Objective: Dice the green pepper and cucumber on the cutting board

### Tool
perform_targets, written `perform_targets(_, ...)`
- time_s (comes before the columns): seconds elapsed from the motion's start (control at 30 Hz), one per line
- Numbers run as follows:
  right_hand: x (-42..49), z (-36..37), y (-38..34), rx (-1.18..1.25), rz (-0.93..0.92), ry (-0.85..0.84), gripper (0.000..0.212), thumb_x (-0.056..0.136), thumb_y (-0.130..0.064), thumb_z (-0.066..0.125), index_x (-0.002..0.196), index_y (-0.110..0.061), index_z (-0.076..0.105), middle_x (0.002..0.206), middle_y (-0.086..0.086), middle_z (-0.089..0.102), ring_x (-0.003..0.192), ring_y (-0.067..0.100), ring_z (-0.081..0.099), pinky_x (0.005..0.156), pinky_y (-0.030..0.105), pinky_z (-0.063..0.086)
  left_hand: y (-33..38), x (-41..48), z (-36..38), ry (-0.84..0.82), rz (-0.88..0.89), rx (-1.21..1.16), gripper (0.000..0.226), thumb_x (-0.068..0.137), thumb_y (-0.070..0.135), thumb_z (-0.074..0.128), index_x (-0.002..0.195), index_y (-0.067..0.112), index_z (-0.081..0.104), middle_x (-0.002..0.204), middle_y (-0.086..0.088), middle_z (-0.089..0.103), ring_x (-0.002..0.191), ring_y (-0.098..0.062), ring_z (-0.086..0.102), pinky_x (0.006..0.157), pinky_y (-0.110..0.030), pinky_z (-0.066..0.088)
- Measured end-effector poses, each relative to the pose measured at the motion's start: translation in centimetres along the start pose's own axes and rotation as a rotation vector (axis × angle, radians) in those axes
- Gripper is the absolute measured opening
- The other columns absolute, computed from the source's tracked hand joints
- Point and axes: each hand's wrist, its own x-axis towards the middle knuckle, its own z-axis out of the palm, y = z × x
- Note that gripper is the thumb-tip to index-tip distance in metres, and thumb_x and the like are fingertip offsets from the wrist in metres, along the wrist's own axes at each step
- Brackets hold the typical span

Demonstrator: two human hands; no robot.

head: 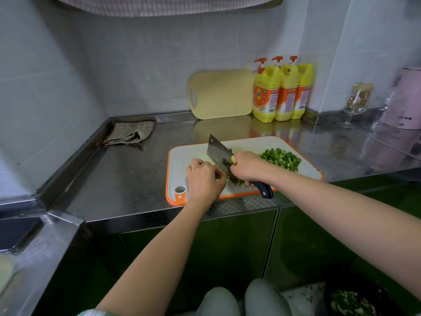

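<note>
Cutting board [189, 153] lies on the steel bench [136, 174], close to its near edge; a diced heap [281, 158] of green sits on the board's far right part; a smaller lot of green pieces [241, 184] lies by the near edge, under the cleaver [219, 156]; pepper or cucumber, not distinguishable. Right hand [246, 166] is wrapped round the cleaver's handle, close up to the blade. Left hand [205, 176] sits just left of the blade, fingers curled in; whether they pin anything cannot be told. Assessment: the pieces are light, crisp and probably wet, liable to slide and scatter; hold them down from above, fingertips tucked; the cleaver looks heavy, so a full grip on the handle suits.
</note>
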Motion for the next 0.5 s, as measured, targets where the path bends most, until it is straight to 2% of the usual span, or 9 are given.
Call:
perform_targets(0.13, 0.5, -0.1, 0.7, 0.048, 0.004, 0.033, 0.014, 0.095, -0.01, 0.039, 0.092, -0.003, 0.05, 0.052, 0.011, 0.055, 0.038, 0.019, 0.052, 0.043, 0.024, 0.045, -0.1, 0.3, 0.2, -0.024, 0.008, -0.005, 0.015, 0.085, 0.03, 0.063, 0.087, 0.025, 0.077, 0.087, 0.003, 0.069, 0.104, -0.025, 0.042, 0.083, -0.038, 0.034)
perform_targets(0.27, 0.4, -1.7, 2.0, 0.183, 0.014, 0.112, 0.015, 0.096, -0.009, 0.037, 0.086, -0.007, 0.047, 0.065, 0.017, 0.058, 0.053, 0.03, 0.06, 0.048, 0.028, 0.047, -0.1, 0.6, 0.3, -0.058, 0.054, -0.036, 0.02, 0.09, 0.034, 0.06, 0.101, 0.029, 0.076, 0.095, 0.004, 0.068, 0.106, -0.022, 0.039, 0.082, -0.032, 0.028)
perform_targets(0.33, -0.1, -2.7, 2.2, 0.264, 0.016, 0.097, 0.015, 0.095, -0.009, 0.036, 0.083, -0.009, 0.046, 0.069, 0.018, 0.057, 0.055, 0.029, 0.058, 0.047, 0.027, 0.044, 0.1, 0.6, 0.1, -0.018, 0.033, -0.014, 0.023, 0.092, 0.032, 0.057, 0.107, 0.028, 0.074, 0.102, 0.002, 0.067, 0.108, -0.022, 0.04, 0.081, -0.031, 0.025)
perform_targets(0.4, -1.0, -3.2, 1.9, 0.344, 0.015, 0.056, 0.015, 0.095, -0.008, 0.037, 0.082, -0.011, 0.045, 0.067, 0.014, 0.052, 0.048, 0.023, 0.051, 0.043, 0.023, 0.04, 0.2, 0.4, -0.1, 0.023, -0.001, 0.015, 0.024, 0.092, 0.027, 0.056, 0.109, 0.024, 0.071, 0.109, -0.002, 0.065, 0.111, -0.024, 0.041, 0.083, -0.032, 0.026)
perform_targets(0.5, -2.4, -2.4, 1.3, 0.353, 0.021, -0.022, 0.018, 0.095, -0.006, 0.038, 0.079, -0.012, 0.045, 0.064, 0.01, 0.049, 0.045, 0.018, 0.048, 0.041, 0.021, 0.039, 0.4, 0.0, -0.4, 0.09, -0.052, 0.057, 0.025, 0.09, 0.018, 0.052, 0.109, 0.02, 0.068, 0.114, -0.006, 0.063, 0.111, -0.027, 0.042, 0.086, -0.035, 0.028)
